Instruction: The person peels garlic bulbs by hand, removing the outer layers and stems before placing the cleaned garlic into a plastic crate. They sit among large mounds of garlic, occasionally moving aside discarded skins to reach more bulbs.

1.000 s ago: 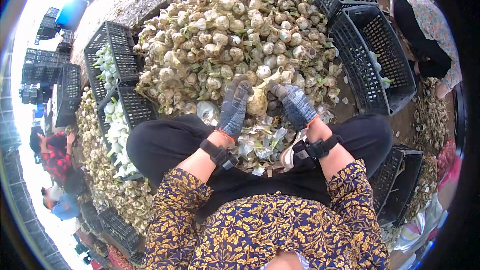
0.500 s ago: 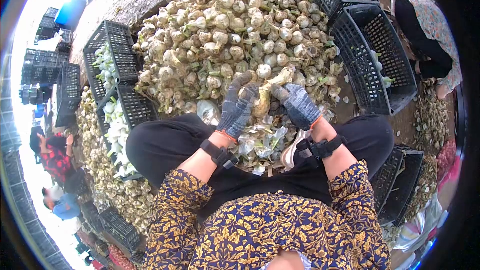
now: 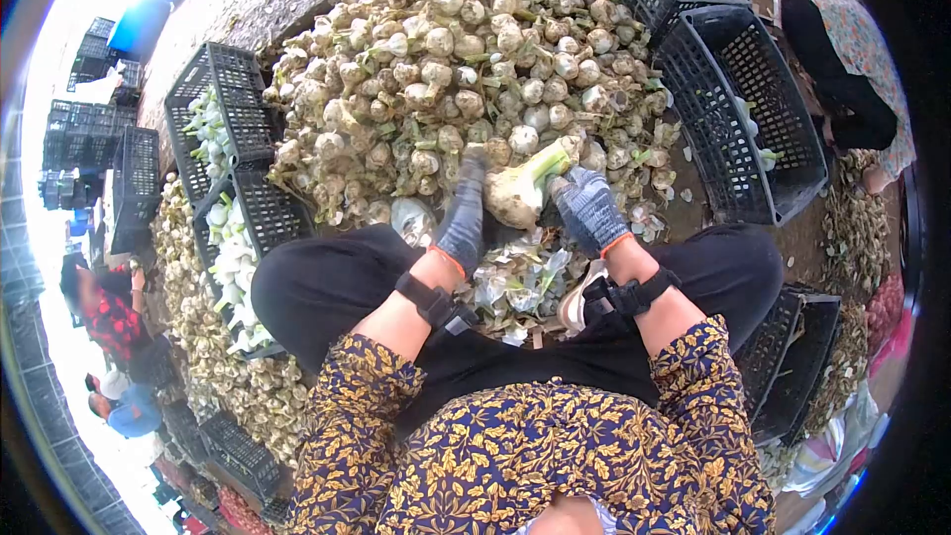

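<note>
Between my two gloved hands is a large garlic bulb (image 3: 513, 200) with a thick pale green stem (image 3: 548, 164) pointing up and right. My left hand (image 3: 464, 208) lies along the bulb's left side, its fingers pressed against it and partly blurred. My right hand (image 3: 591, 210) grips it from the right, near the base of the stem, with the fingers curled. Loose peeled skins (image 3: 520, 282) lie below the hands, between my legs. Just beyond my hands rises a big heap of unpeeled garlic (image 3: 436, 69).
Black plastic crates holding trimmed garlic stand at the left (image 3: 230, 89) and right (image 3: 713, 129). Another dark crate (image 3: 792, 367) sits by my right knee. A person in a floral top (image 3: 862, 40) is at the upper right; other people (image 3: 119, 312) are at the far left.
The garlic bulb has turned, so its broad body and green stem now show more fully. My left fingers have straightened along its side; my right hand has shifted slightly.
</note>
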Demonstrator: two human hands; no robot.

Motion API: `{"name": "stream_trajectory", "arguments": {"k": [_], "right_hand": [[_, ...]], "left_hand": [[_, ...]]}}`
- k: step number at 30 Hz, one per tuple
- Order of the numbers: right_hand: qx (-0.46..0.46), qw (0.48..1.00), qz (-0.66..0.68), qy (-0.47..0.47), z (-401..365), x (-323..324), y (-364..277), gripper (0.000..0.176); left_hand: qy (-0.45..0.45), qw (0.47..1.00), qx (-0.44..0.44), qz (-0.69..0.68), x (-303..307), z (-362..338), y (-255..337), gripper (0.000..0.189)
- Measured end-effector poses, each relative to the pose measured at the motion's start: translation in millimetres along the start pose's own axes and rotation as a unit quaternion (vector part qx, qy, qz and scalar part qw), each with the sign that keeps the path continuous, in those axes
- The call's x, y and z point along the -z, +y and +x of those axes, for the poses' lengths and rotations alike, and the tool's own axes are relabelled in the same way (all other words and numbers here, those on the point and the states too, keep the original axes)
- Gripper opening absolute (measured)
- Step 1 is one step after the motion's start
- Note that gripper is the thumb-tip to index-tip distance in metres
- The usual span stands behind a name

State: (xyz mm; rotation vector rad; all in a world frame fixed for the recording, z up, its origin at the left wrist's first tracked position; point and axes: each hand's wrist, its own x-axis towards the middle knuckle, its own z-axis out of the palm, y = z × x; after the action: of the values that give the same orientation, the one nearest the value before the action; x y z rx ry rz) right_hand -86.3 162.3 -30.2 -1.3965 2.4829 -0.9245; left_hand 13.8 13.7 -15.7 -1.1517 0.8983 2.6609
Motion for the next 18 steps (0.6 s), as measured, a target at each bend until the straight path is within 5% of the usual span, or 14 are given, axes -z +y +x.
{"name": "stream_trajectory", "arguments": {"k": [1, 2, 3, 5, 7, 8, 9, 10, 13, 15, 17, 18], "right_hand": [[0.059, 0.993, -0.103, -0.019, -1.9, -2.7, 5.8, 0.011], [0.052, 0.993, -0.104, 0.003, -2.3, -9.0, 11.4, 0.009], [0.052, 0.993, -0.104, 0.003, -1.7, -10.3, 10.7, 0.009], [-0.069, 0.995, 0.014, 0.067, -0.4, -13.8, 6.3, 0.013], [-0.018, 0.998, -0.039, 0.052, -0.9, -8.4, 8.3, 0.013], [0.025, 0.998, 0.010, 0.054, 1.7, -1.8, 6.8, 0.014], [0.069, 0.994, 0.058, 0.054, 3.9, 3.1, 5.0, 0.016], [-0.003, 0.990, 0.142, 0.022, 5.4, 5.4, 3.4, 0.022], [-0.078, 0.980, 0.168, 0.074, 3.9, 5.9, -8.1, 0.025], [-0.160, 0.966, 0.195, 0.056, 4.8, 9.5, -10.8, 0.029], [-0.130, 0.970, 0.192, 0.070, 3.0, 6.1, -6.6, 0.029], [-0.080, 0.984, 0.137, 0.086, -0.3, -0.2, 0.6, 0.025]], "left_hand": [[0.011, 0.993, -0.067, 0.097, -2.1, -1.9, -1.4, 0.053], [0.047, 0.939, -0.262, 0.217, -7.9, -9.5, -15.5, 0.061], [0.047, 0.939, -0.262, 0.217, -9.2, -7.7, -21.5, 0.061], [0.113, 0.679, -0.536, 0.489, -4.0, -1.2, -30.9, 0.067], [0.105, 0.707, -0.528, 0.458, -9.8, -3.8, -24.4, 0.062], [0.061, 0.872, -0.378, 0.304, -16.8, -11.8, -15.0, 0.063], [0.014, 0.971, -0.201, 0.128, -20.3, -17.1, -4.8, 0.063], [-0.058, 0.995, -0.071, 0.050, -4.5, -4.6, -1.1, 0.056], [-0.054, 0.997, 0.001, -0.050, -9.5, -10.7, -1.8, 0.055], [-0.046, 0.998, 0.003, 0.038, -8.0, -13.0, -3.8, 0.057], [-0.025, 0.948, -0.168, 0.269, -10.9, -15.2, -6.8, 0.049], [-0.020, 0.961, -0.136, 0.238, -10.0, -15.9, -4.3, 0.048]]}}
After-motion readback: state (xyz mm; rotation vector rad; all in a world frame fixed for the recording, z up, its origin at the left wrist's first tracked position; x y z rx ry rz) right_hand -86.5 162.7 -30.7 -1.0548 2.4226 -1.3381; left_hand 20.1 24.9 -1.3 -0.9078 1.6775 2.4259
